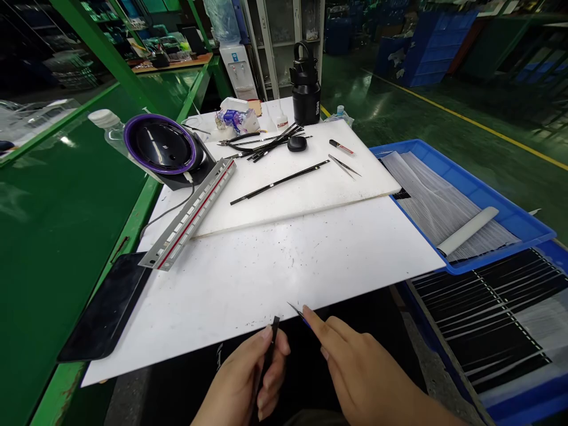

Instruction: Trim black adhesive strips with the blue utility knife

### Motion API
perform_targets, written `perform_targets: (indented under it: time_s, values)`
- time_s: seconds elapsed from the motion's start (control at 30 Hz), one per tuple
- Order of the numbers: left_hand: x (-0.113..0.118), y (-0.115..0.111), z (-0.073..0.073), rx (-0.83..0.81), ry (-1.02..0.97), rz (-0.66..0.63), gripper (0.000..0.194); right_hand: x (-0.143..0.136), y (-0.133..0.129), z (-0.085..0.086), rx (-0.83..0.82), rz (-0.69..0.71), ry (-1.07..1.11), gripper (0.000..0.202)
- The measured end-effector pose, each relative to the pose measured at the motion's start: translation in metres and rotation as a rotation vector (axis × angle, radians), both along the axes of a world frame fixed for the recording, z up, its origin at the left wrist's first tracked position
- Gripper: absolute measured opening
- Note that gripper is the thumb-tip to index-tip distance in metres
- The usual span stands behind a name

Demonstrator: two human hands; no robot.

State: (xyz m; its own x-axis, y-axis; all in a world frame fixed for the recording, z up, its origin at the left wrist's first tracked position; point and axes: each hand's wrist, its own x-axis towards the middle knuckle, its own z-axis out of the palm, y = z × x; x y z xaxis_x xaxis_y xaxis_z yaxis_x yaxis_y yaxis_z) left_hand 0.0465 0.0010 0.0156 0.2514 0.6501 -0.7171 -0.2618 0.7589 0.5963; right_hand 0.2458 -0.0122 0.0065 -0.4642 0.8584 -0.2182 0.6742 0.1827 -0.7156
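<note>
Near the front edge of the white table [284, 260], my left hand [248, 373] grips a narrow black strip [275, 326], whose end pokes up between thumb and fingers. Just to the right, my right hand [355, 367] is closed on a thin pointed metal tool [294, 309]. A bit of blue shows at its fingertips; the rest of the tool is hidden. The tool's tip is close to the strip's end but apart from it. Further off, similar black strips [279, 182] lie on a white foam board [284, 210], beside tweezers [345, 165].
A grey slotted rail [195, 216] leans across the board's left side, near a fan [163, 145] and a dark tablet [106, 307]. Behind stand pliers [235, 142], a strip pile [279, 142], a black case [297, 143] and a black bottle [306, 94]. Blue trays [419, 148] flank the right.
</note>
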Motion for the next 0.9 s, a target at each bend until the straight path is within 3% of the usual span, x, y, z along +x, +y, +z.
perform_targets:
  time_s: [0.13, 0.3, 0.4, 0.53, 0.67, 0.9]
  values:
    - [-0.008, 0.003, -0.002, -0.017, 0.028, -0.108, 0.042, 0.011, 0.006, 0.003, 0.032, -0.002, 0.005, 0.074]
    - [-0.009, -0.004, -0.001, 0.275, 0.508, -0.307, 0.040, 0.021, 0.017, 0.009, 0.098, 0.037, -0.102, 0.068]
    - [-0.006, -0.007, -0.008, 0.372, 0.591, -0.370, 0.037, 0.025, 0.023, 0.010, 0.158, 0.100, -0.194, 0.062]
    - [0.000, -0.005, -0.018, 0.297, 0.452, -0.272, 0.043, 0.030, 0.028, 0.009, 0.201, 0.199, -0.255, 0.069]
    - [0.004, 0.000, -0.019, 0.096, 0.367, -0.184, 0.048, 0.034, 0.032, 0.008, 0.244, 0.244, -0.267, 0.068]
    - [-0.001, 0.009, -0.011, -0.032, 0.319, -0.269, 0.052, 0.036, 0.038, 0.008, 0.295, 0.277, -0.249, 0.064]
